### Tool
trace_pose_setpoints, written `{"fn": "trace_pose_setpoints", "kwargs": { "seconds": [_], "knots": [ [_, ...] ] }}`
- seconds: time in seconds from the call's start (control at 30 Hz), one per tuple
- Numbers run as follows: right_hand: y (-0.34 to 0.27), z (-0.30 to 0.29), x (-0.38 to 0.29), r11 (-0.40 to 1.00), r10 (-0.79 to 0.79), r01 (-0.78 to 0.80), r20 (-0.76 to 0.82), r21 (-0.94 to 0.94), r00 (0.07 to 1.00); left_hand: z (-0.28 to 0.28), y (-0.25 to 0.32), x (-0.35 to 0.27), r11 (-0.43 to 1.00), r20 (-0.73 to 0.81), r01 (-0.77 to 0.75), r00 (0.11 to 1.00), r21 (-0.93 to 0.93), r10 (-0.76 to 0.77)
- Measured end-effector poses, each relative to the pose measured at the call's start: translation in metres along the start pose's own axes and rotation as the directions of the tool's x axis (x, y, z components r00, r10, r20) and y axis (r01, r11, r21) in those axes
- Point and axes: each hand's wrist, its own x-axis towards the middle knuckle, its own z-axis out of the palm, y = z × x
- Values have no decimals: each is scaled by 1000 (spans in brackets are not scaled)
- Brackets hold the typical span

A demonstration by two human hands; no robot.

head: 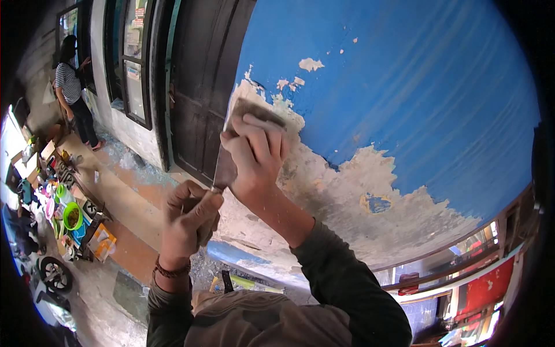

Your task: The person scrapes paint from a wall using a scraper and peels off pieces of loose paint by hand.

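My left hand grips the handle of a flat scraper, and a braided bracelet sits on that wrist. The broad metal blade widens upward against the wall, next to a dark wooden door. Curled over the blade, my right hand presses it towards the wall and hides its middle. Around the scraper the blue paint is gone in a ragged patch, showing bare grey-white plaster. Small bare spots dot the paint above, and a blue remnant is left within the plaster.
A person in a striped shirt stands by a window at far left. Along the left, a cluttered low table holds a green bowl and boxes. A motorcycle wheel is below it. Debris lies at the wall's foot.
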Motion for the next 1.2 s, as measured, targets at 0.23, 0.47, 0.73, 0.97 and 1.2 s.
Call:
{"fn": "trace_pose_setpoints", "kwargs": {
  "seconds": [0.23,0.47,0.73,0.97,1.2],
  "knots": [
    [15,13,48,998,-63,63,-50,-4,997,18,34,24,997,-75,-61,995,54,65],
    [2,20,26,997,-64,61,64,49,996,-13,19,19,999,-76,29,997,-46,-32],
    [-2,28,15,997,-82,82,67,4,994,-36,16,28,1000,7,-10,1000,-13,10],
    [-9,30,2,999,-28,32,96,-36,995,-53,2,30,997,13,39,999,-62,-39],
    [-8,37,32,991,-64,73,78,-112,995,-54,23,53,998,80,17,997,-65,-11]
  ]
}}
